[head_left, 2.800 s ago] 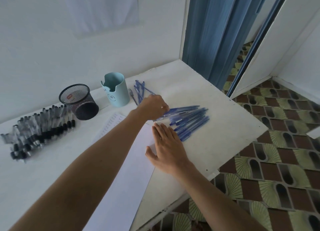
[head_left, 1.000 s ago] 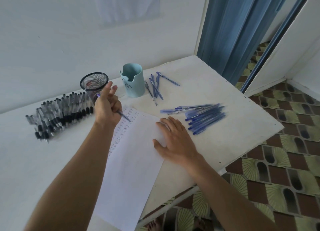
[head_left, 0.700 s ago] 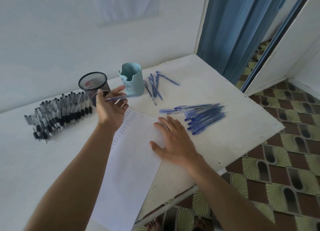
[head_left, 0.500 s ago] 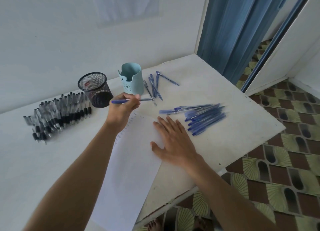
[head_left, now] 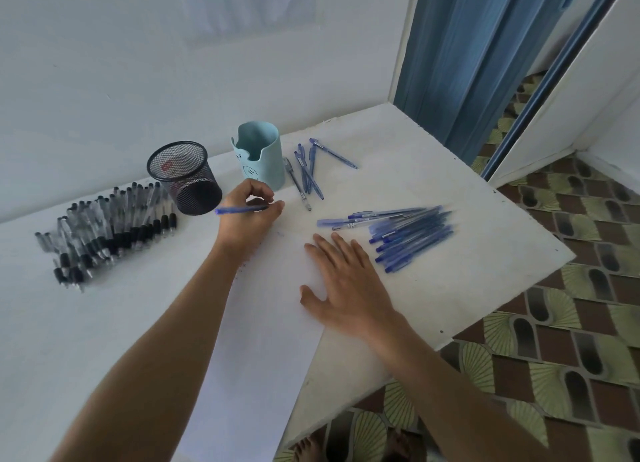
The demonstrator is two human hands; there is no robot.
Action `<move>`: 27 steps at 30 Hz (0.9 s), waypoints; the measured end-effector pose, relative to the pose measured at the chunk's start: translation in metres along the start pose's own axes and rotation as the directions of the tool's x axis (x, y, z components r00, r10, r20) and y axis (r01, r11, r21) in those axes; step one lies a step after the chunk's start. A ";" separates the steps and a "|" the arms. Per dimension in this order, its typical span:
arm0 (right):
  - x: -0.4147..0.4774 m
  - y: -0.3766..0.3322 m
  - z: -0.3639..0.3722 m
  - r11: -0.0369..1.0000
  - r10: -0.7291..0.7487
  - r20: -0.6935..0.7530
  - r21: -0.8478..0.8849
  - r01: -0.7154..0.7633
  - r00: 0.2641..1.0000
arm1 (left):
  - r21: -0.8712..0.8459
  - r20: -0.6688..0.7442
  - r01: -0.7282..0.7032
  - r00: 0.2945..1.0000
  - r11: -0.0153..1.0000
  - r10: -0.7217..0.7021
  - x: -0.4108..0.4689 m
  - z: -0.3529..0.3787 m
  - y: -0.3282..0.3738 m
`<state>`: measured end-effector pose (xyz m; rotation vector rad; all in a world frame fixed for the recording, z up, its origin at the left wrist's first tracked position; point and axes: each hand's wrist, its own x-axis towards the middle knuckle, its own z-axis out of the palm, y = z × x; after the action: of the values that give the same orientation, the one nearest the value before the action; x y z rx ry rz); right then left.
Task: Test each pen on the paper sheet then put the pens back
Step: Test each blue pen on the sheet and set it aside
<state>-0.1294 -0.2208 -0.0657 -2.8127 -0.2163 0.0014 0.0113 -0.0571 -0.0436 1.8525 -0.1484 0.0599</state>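
My left hand (head_left: 247, 215) grips a blue pen (head_left: 235, 210) that lies level, its end pointing left, over the far end of the white paper sheet (head_left: 263, 323). My right hand (head_left: 346, 285) rests flat with spread fingers on the sheet's right edge. A pile of several blue pens (head_left: 405, 234) lies just right of my right hand. A smaller group of blue pens (head_left: 308, 170) lies beside the light blue cup (head_left: 259, 155). Small blue marks show on the sheet near my left wrist.
A black mesh pen holder (head_left: 183, 177) stands left of the cup. Several black-capped clear pens (head_left: 104, 226) lie in a row at the left. The white table (head_left: 485, 271) ends at the right and near edges above a patterned tile floor. A blue folding door stands behind.
My left hand took a blue pen from the pile, carried it left to the sheet's far end, turned it level, then moved it right toward the cup. My right hand stayed flat on the sheet.
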 end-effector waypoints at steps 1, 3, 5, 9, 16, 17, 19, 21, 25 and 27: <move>0.000 0.000 0.000 1.000 0.000 -0.003 -0.001 0.000 1.000 | -0.002 -0.002 0.013 1.000 1.000 -0.013 -0.001 0.000 0.002; 0.000 0.000 0.001 1.000 -0.003 -0.009 -0.003 0.003 1.000 | 0.007 -0.029 0.049 0.998 0.999 -0.049 0.000 0.002 0.002; 0.000 -0.001 0.002 1.000 -0.004 -0.015 -0.002 0.004 1.000 | 0.060 -0.074 0.071 0.995 0.996 -0.066 0.002 0.002 -0.001; -0.001 -0.001 0.002 1.000 -0.002 0.000 -0.030 0.002 1.000 | 0.190 -0.092 0.031 0.996 0.981 -0.013 0.002 -0.002 -0.004; -0.002 -0.003 0.001 1.000 0.002 -0.008 -0.030 -0.002 1.000 | 0.264 -0.058 -0.020 0.998 0.964 0.037 -0.002 0.004 0.004; -0.001 -0.003 0.001 1.000 0.004 -0.008 -0.029 -0.004 1.000 | 0.282 -0.050 -0.026 0.998 0.959 0.041 -0.002 0.004 0.003; -0.001 -0.002 0.002 1.000 0.005 -0.008 -0.031 -0.005 1.000 | 0.302 -0.043 -0.032 0.998 0.953 0.047 -0.001 0.003 0.001; -0.001 -0.002 0.003 0.999 0.004 -0.016 -0.032 -0.005 1.000 | 0.293 -0.050 -0.028 0.998 0.956 0.044 -0.001 0.003 0.001; 0.000 -0.003 0.004 1.000 0.009 -0.022 -0.027 -0.010 1.000 | 0.286 -0.047 -0.041 0.997 0.957 0.057 -0.001 0.003 0.001; 0.000 -0.003 0.004 1.000 0.010 -0.019 -0.025 -0.010 1.000 | 0.271 -0.032 -0.047 0.998 0.961 0.058 -0.001 0.003 0.000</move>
<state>-0.1302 -0.2168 -0.0685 -2.8373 -0.1991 -0.0258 0.0106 -0.0602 -0.0451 2.1190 -0.1678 0.1605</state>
